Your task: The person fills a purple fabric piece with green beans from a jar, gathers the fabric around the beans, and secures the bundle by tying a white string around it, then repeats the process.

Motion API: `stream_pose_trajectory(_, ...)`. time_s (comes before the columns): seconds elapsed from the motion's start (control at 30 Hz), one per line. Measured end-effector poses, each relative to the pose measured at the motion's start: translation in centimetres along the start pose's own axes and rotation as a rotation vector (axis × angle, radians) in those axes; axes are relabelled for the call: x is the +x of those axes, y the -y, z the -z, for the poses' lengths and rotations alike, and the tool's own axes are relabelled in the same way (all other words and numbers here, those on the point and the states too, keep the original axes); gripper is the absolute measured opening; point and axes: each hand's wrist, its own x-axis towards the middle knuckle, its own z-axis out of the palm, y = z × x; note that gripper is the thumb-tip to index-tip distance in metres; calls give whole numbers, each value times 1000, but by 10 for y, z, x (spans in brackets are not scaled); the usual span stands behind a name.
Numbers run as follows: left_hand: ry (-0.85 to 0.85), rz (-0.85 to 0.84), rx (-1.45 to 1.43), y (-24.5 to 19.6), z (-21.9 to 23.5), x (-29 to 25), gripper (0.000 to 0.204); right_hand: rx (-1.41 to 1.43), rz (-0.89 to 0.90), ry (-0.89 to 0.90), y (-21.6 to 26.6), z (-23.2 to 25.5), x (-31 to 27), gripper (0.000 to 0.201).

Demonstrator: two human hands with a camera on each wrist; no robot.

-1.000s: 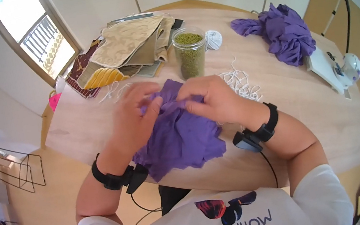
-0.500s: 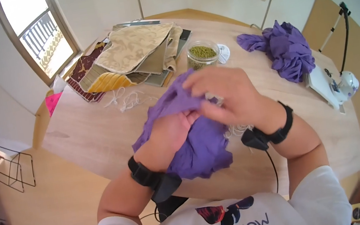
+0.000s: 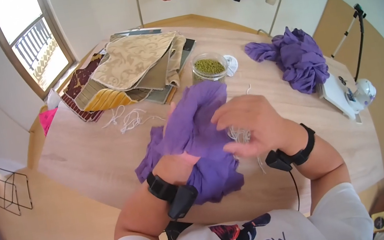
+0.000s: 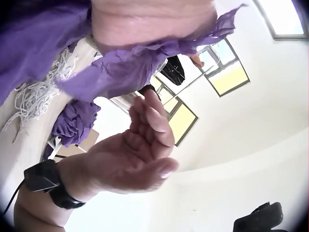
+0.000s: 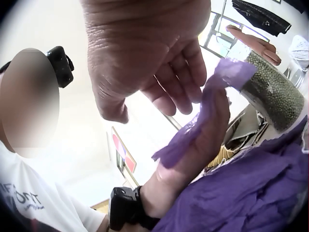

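Purple cloth lies draped over my left hand, which reaches under it at the front of the table and props it up. In the right wrist view the left hand stands upright with its fingers extended, a strip of the cloth hanging across it. More of this cloth spreads below, towards the table's near edge. My right hand hovers just right of the cloth, fingers loosely bent and thumb apart. Nothing shows between its fingers in the left wrist view, where the right hand appears palm up.
Loose white string lies beyond the right hand, more string to the left. A clear jar of small green beans stands behind the cloth, by a white yarn ball. Fabric samples, a purple bundle and a white device surround them.
Both hands first pinched the cloth's far edge together. The left hand then slipped under the cloth and lifted it; the right hand has let go and moved off to the right.
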Motion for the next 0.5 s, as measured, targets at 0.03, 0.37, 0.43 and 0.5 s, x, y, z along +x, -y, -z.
stream_pose_trajectory(0.03,20,31,-102,1,2,1,55,19,-19,-32,-4,3,5,14)
stream_pose_trajectory(0.37,244,240,-386,1,16,-16,66,-221,-34,304,-29,-18,25,42)
stream_pose_trajectory(0.43,203,256,-316,1,16,-19,60,-163,-78,333,-33,-19,23,47)
stream_pose_trajectory(0.5,57,259,-131,1,20,-19,57,-119,-107,320,-36,-17,22,48)
